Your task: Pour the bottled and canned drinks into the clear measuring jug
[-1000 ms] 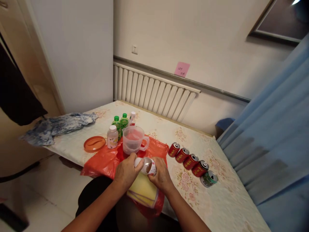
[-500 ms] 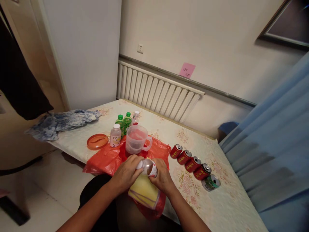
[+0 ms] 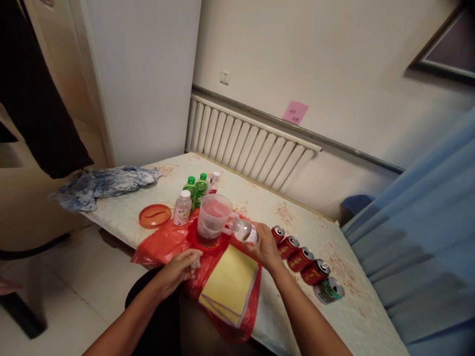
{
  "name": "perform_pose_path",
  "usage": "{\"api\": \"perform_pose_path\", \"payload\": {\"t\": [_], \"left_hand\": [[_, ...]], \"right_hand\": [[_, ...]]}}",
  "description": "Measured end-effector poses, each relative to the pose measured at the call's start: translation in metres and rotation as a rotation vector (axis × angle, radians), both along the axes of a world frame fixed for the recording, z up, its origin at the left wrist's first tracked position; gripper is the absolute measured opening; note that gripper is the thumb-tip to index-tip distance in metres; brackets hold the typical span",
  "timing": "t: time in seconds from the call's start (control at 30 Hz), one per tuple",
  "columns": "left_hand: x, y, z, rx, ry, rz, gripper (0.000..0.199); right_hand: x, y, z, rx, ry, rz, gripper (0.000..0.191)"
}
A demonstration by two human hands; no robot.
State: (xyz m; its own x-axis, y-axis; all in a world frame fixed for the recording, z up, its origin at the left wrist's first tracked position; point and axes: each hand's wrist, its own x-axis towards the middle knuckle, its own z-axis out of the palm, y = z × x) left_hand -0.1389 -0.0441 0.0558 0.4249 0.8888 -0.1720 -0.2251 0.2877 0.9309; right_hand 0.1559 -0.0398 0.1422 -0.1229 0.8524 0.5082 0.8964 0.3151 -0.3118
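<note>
A clear bottle (image 3: 245,232) with a printed label is gripped by my right hand (image 3: 265,243), tilted, its uncapped mouth beside the handle of the clear plastic jug (image 3: 213,217). My left hand (image 3: 182,269) is closed in front of the jug around a small whitish thing that looks like the bottle's cap. The jug stands on a red plastic bag (image 3: 159,242). Yellow cloths or sheets (image 3: 230,284) lie stacked on the bag, nearer to me. Left of the jug stands a white-capped bottle (image 3: 182,208), with green-capped bottles (image 3: 201,187) behind.
Several red cans (image 3: 301,258) and a green can (image 3: 328,290) form a row on the right of the table (image 3: 274,301). An orange lid (image 3: 155,216) and a blue-white cloth (image 3: 115,183) lie left. A radiator (image 3: 248,141) stands behind.
My hands have moved apart. The bottle is now open and has moved right and up in my right hand, while my left hand has let go of it and moved left and down.
</note>
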Motion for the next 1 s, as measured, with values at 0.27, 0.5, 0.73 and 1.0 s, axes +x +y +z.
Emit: {"api": "perform_pose_path", "payload": {"t": [0.27, 0.5, 0.73, 1.0], "left_hand": [[-0.029, -0.005, -0.06, -0.304, -0.484, -0.057, 0.035], [-0.028, -0.004, -0.062, -0.3, -0.535, -0.062, 0.032], [-0.029, -0.005, -0.061, -0.29, -0.532, -0.062, 0.037], [-0.027, -0.005, -0.06, -0.288, -0.547, -0.061, 0.035]], "right_hand": [[0.006, 0.054, 0.056, 0.036, -0.377, -0.127, 0.058], [-0.002, 0.078, 0.077, 0.085, -0.644, -0.125, 0.044], [-0.013, 0.085, 0.089, 0.119, -0.769, -0.066, 0.038], [-0.031, 0.083, 0.112, 0.161, -0.899, 0.0, 0.029]]}}
